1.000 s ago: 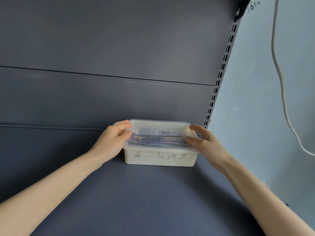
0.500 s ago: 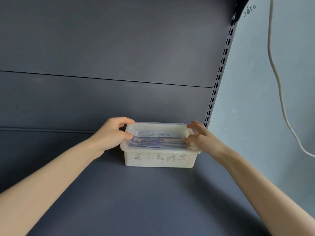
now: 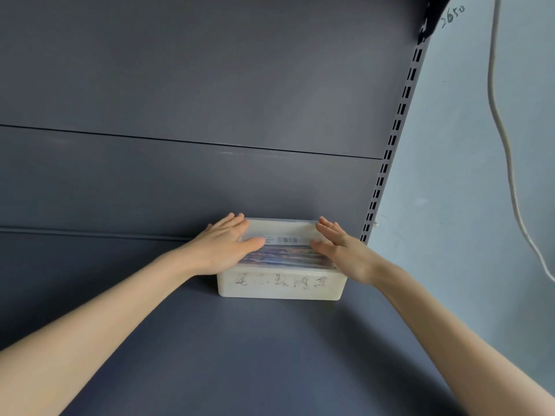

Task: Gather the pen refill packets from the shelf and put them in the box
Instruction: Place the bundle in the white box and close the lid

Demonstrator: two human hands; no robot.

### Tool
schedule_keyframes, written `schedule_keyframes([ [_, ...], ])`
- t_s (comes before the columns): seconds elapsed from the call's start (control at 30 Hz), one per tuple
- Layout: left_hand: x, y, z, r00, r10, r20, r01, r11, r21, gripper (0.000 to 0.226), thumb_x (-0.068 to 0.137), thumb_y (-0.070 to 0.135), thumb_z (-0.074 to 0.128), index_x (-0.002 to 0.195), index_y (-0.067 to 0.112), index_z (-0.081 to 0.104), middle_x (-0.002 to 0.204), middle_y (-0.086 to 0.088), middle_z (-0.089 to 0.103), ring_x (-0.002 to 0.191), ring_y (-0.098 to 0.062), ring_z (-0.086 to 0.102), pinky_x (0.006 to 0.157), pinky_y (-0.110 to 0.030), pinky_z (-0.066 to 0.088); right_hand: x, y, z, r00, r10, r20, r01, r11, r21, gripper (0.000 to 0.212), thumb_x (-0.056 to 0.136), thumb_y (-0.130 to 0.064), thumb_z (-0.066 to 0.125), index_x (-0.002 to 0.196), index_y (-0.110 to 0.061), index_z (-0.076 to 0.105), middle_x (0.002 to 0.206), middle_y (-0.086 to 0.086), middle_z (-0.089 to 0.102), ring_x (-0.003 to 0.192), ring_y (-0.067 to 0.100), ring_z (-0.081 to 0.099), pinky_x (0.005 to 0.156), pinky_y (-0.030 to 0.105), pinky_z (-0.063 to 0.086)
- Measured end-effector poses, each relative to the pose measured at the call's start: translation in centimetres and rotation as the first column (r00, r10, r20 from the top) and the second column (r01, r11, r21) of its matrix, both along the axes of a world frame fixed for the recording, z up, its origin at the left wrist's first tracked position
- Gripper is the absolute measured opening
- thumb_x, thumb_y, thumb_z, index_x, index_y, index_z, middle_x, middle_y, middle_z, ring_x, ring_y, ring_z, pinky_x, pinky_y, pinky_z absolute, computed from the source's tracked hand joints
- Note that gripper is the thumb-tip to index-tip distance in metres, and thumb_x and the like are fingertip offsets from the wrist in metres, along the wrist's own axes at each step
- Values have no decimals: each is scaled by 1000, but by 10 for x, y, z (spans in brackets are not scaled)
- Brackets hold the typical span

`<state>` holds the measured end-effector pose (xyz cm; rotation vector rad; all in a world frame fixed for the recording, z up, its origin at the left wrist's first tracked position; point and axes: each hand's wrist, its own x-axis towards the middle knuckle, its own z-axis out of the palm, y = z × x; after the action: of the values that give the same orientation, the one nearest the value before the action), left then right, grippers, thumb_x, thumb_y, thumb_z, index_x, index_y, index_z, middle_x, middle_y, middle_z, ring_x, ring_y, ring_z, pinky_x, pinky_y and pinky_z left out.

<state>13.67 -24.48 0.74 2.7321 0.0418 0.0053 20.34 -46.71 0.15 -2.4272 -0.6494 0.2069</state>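
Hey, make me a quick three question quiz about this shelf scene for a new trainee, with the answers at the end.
1. True or false: the packets lie inside the box.
2. How do the left hand and right hand sit? A: flat, open, at the box's two ends. B: both fists under it.
3. Fill in: the box stands on the ___, against its back panel.

Key: 1 true; 2 A; 3 shelf.

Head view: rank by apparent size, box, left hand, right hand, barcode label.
1. white plastic box, largest.
2. left hand and right hand: look alike, no ranking between them.
3. barcode label on the top packet, smallest.
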Motion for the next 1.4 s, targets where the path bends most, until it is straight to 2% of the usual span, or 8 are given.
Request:
schedule_keyframes([
  [0.43, 9, 2, -5, 999, 16, 43, -16, 1000, -14, 71, 95, 52, 36, 151, 18, 10, 160, 9, 0, 145, -3, -4, 114, -23, 1, 4, 3, 3, 986, -67, 151, 104, 961, -256, 59, 97, -53, 24, 151, -35, 10, 160, -17, -2, 149, 15, -5, 118, 41, -1],
  [0.6, 8, 1, -4, 999, 8, 32, -8, 1000, 4, 70, 95, 52, 33, 152, 18, 9, 160, 8, -2, 146, -3, -5, 115, -24, 1, 4, 4, 6, 990, -57, 129, 91, 956, -279, 59, 96, -53, 24, 151, -35, 11, 160, -18, -2, 148, 18, 13, 119, 43, 9],
  [0.87, 10, 2, -7, 998, 27, 54, -25, 999, -33, 70, 95, 51, 37, 151, 19, 12, 160, 9, 0, 145, -3, -3, 114, -23, 2, 12, 2, 2, 998, -46, 33, 50, 991, -126, 61, 95, -51, 34, 151, -33, 16, 159, -21, 1, 147, 13, 16, 118, 37, 15],
  [1.0, 12, 4, -10, 993, 62, 96, -58, 997, -47, 66, 93, 51, 41, 149, 22, 21, 159, 11, 8, 146, -5, 3, 119, -36, 7, 18, 2, -3, 995, -46, -92, 51, 997, 56, 62, 94, -46, 44, 150, -33, 20, 158, -24, 3, 145, 10, 21, 116, 32, 18],
  [1.13, 14, 10, -13, 989, 88, 117, -44, 941, -336, 77, 74, 56, 51, 142, 23, 39, 155, 13, 23, 142, -4, 20, 116, -29, 16, 19, 3, -7, 986, -43, -163, 77, 976, 203, 61, 93, -40, 49, 149, -31, 26, 157, -25, 9, 142, 8, 26, 112, 28, 23],
  [1.2, 16, 13, -18, 989, 81, 128, -12, 884, -467, 69, 79, 46, 58, 140, 19, 42, 154, 12, 25, 142, -2, 18, 115, -25, 15, 19, 4, -9, 987, -42, -157, 79, 968, 238, 60, 93, -38, 50, 148, -30, 28, 157, -24, 12, 141, 10, 29, 114, 31, 24],
  [1.3, 18, 15, -25, 983, 76, 170, 22, 857, -514, 50, 93, 25, 55, 141, 14, 42, 156, 9, 23, 143, 1, 9, 112, -21, 8, 19, 4, -12, 988, -47, -145, 86, 957, 276, 59, 93, -36, 51, 148, -28, 30, 157, -22, 15, 141, 12, 30, 116, 37, 26],
  [1.4, 20, 17, -28, 981, 74, 180, 29, 859, -511, 50, 94, 25, 53, 141, 14, 41, 156, 10, 22, 143, 1, 8, 110, -20, 6, 22, 4, -13, 989, -51, -142, 89, 958, 271, 60, 92, -37, 51, 148, -28, 30, 156, -23, 16, 140, 12, 31, 116, 38, 27],
])
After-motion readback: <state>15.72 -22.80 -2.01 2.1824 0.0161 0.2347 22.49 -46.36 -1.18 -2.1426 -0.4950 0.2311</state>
